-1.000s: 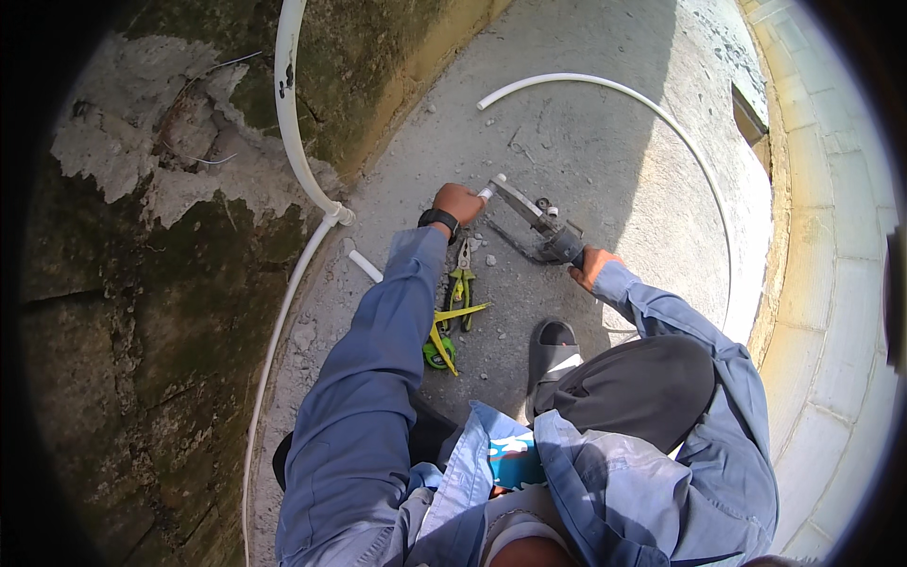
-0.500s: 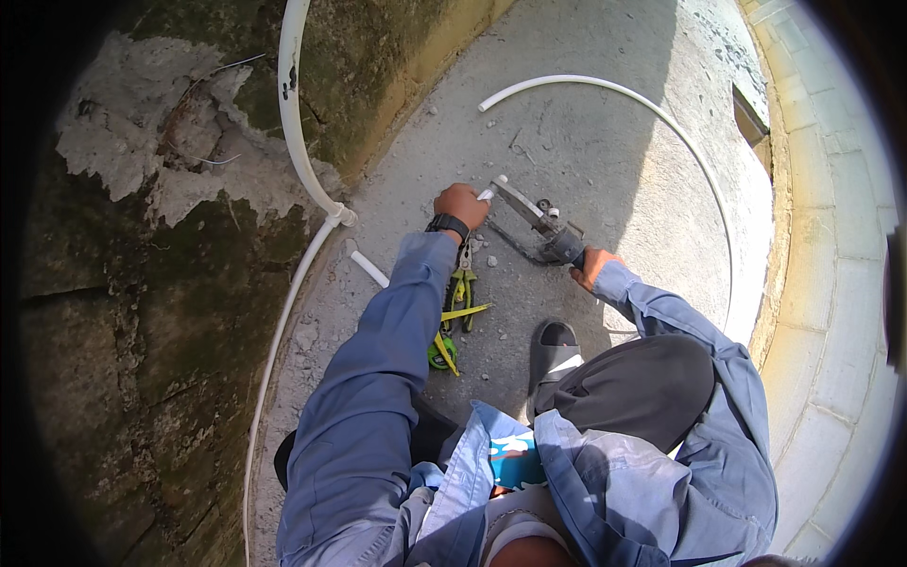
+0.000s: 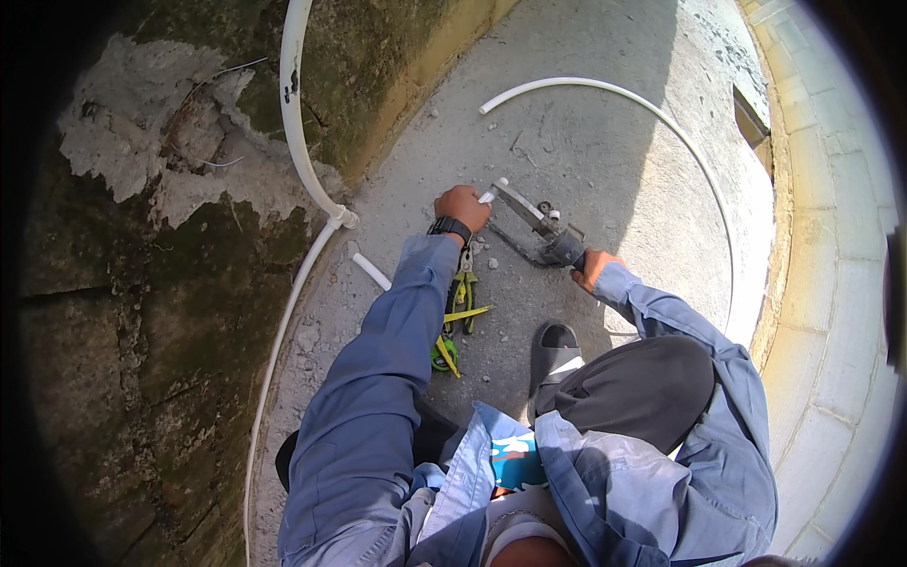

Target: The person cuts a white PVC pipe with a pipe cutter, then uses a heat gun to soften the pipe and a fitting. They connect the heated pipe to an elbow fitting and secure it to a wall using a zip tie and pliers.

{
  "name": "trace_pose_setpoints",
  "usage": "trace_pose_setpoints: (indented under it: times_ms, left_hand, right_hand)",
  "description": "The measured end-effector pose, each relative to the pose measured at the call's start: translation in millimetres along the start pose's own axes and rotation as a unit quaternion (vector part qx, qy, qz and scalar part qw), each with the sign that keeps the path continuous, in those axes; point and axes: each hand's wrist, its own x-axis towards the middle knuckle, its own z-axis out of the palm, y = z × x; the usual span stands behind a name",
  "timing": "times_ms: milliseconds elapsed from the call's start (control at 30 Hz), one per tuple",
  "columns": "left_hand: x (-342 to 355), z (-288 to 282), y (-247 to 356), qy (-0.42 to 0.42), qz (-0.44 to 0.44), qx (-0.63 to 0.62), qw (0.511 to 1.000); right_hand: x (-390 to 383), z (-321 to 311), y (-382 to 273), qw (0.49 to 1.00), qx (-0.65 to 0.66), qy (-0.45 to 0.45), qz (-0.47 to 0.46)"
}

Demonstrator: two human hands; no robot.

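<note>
Head view: short white pipe piece (image 3: 492, 193) on the concrete floor (image 3: 605, 142), left hand (image 3: 462, 205) closed around it. Pipe cutter (image 3: 539, 225) meets the piece's far end, right hand (image 3: 592, 267) gripping the cutter handle. Green-yellow pliers (image 3: 456, 307) just below the left wrist. Long curved white pipe (image 3: 661, 123) beyond the cutter.

**Crouched over a pipe piece on a concrete floor**

The left hand (image 3: 461, 205) closes on a short white pipe piece (image 3: 491, 194), a black wristband just behind it. The right hand (image 3: 592, 267) grips the handle of a grey pipe cutter (image 3: 540, 223) whose head meets that piece. Just behind the left wrist lie green-and-yellow pliers (image 3: 457, 317). Beyond both hands curves a long white pipe (image 3: 652, 111); left of the left hand, another white pipe (image 3: 295, 142) follows the stained wall (image 3: 142, 283).
</note>
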Motion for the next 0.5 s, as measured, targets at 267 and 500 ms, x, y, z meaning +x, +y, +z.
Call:
trace_pose_setpoints:
  times_ms: [267,500]
  left_hand:
    - [-0.2,3.7,-1.9,0.019,-0.004,0.001,1.0]
    - [-4.7,9.6,5.3,0.063,-0.013,0.034,0.997]
  right_hand:
    - [-1.6,-4.7,-5.0,1.0,-0.002,-0.007,0.002]
    - [-2.2,-6.0,-4.8,1.0,-0.008,-0.013,0.007]
